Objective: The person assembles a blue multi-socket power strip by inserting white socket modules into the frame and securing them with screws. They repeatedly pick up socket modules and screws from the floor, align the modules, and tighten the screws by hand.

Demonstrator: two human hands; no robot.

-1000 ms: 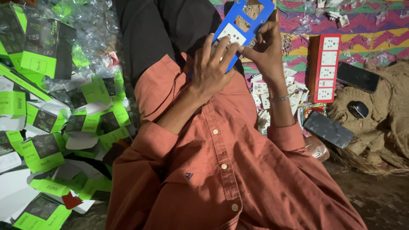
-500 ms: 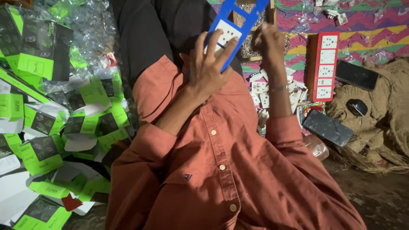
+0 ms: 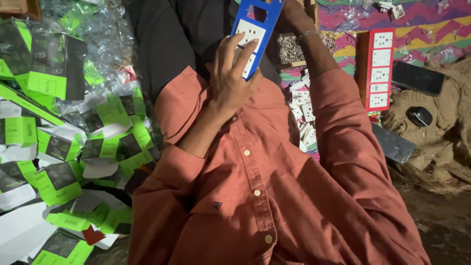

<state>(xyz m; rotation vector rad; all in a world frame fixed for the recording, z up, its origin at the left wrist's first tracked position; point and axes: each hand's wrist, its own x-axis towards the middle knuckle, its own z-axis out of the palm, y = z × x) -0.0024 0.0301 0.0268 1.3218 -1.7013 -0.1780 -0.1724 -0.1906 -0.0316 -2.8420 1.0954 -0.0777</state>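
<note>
Rust-orange buttoned shirt, rolled sleeves, thin wrist bracelet.

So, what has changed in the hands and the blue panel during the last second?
The blue panel went up, its top now beyond the picture's edge. The left hand keeps its fingers on it; the right hand holds higher. The red panel stayed.

The left hand is raised before the chest, fingers spread and pressing flat. The right hand reaches higher, mostly out of frame, a bracelet at its wrist. Both sleeves are rust-coloured.
</note>
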